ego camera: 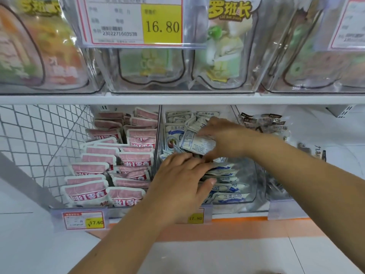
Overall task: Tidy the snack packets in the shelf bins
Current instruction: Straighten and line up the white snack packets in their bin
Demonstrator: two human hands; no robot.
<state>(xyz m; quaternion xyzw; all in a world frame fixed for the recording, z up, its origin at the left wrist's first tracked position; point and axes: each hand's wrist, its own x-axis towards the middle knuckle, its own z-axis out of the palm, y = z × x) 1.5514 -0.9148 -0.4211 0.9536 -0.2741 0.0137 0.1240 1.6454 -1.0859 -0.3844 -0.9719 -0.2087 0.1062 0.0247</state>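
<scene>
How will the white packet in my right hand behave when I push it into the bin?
Probably floppy: the packet bends and creases in your right hand. Likely light, since fingers alone hold it up. Its glossy film may slide against the neighbours in the bin, so it may not stay upright.

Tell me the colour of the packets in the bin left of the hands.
The packets are pink and white; the head view shows them best.

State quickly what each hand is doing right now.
Left hand: open, fingers resting flat on the packets in the middle bin.
Right hand: closed around a bundle of packets.
</scene>
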